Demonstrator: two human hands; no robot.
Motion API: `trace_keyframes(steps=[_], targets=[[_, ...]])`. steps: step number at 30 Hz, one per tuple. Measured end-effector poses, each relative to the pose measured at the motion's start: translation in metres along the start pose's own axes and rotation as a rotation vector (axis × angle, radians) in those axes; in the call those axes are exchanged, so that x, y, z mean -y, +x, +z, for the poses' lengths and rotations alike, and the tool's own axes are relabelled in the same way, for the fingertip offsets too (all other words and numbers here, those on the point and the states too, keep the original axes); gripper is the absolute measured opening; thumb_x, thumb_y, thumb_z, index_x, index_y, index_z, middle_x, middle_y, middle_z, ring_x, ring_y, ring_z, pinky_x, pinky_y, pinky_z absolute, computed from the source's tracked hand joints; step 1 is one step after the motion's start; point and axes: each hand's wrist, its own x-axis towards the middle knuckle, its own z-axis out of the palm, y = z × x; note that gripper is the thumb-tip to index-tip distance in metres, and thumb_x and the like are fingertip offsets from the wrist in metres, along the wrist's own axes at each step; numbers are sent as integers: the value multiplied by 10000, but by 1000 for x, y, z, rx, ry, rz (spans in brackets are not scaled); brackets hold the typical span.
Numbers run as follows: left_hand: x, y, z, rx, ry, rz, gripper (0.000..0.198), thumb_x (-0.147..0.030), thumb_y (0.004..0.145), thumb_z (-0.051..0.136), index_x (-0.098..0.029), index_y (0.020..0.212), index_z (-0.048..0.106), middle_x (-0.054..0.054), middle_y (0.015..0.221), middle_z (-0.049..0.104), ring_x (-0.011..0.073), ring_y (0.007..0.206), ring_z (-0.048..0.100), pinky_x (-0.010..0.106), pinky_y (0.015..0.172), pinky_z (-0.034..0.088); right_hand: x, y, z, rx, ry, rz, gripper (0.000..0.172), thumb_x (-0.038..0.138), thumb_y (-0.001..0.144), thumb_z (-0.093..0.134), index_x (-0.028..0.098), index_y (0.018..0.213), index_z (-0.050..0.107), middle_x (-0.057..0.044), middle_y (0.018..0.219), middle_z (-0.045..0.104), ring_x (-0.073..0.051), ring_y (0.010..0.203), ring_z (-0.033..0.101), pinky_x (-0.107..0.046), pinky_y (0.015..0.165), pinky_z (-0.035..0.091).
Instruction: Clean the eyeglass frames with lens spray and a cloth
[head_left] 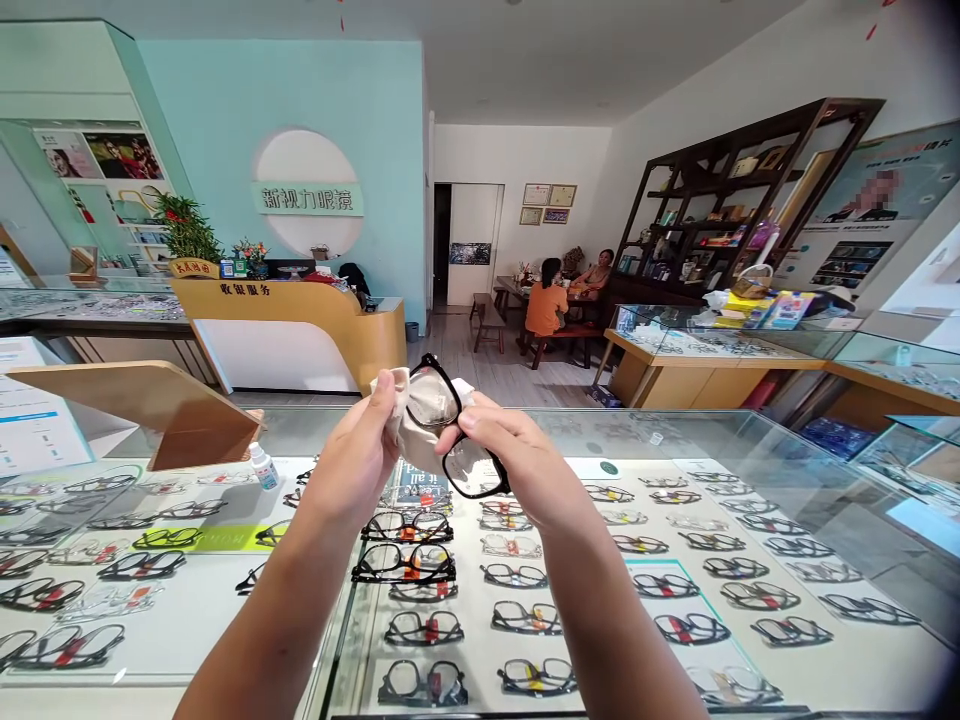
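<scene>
A pair of black-framed eyeglasses (pixel 480 470) is held up over the glass display case, tilted with one lens higher than the other. My left hand (pixel 360 440) is closed on a pale cleaning cloth (pixel 411 430), thumb uppermost, and the cloth lies behind and around the upper lens. My right hand (pixel 517 445) pinches the frame near the bridge, between the two lenses. A bit of the cloth also shows by the right fingertips. Part of the frame is hidden behind the fingers.
Beneath my arms, the glass display case (pixel 675 440) holds many rows of eyeglasses. A small white spray bottle (pixel 262 467) and a tilted wooden-backed mirror or board (pixel 150 400) stand on its left. Beyond are a reception counter (pixel 300 330) and two people seated at a table.
</scene>
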Motion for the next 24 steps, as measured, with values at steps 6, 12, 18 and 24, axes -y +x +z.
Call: trace_keyframes(steps=[6,12,18,24], targets=[[2,2,-6,166,84,15,465,-614,886,851,-154,886,780,61,800,757,203,785,685,283,692,516,2,-1,1,-31,-8,15,399,439,1021,596,226,770,822,-51,935,647,-219,955,598,-356,917,439],[0,3,-13,231,149,-7,387,-519,902,869,-148,956,773,52,853,757,168,785,651,272,760,519,2,-3,2,-58,26,30,429,465,1020,593,199,756,802,1,733,516,-157,691,444,-325,716,373],[1,3,-10,232,195,52,350,-434,845,932,-160,968,752,38,849,756,170,803,667,270,786,536,3,-2,5,-46,30,-2,425,458,1023,593,202,738,777,-7,754,522,-170,742,482,-333,768,406],[12,-1,2,93,147,180,394,-508,853,912,-180,817,697,-3,649,652,146,626,576,269,646,483,4,-6,9,-5,38,-78,450,480,1067,578,213,785,805,-28,811,573,-185,776,511,-342,783,431]])
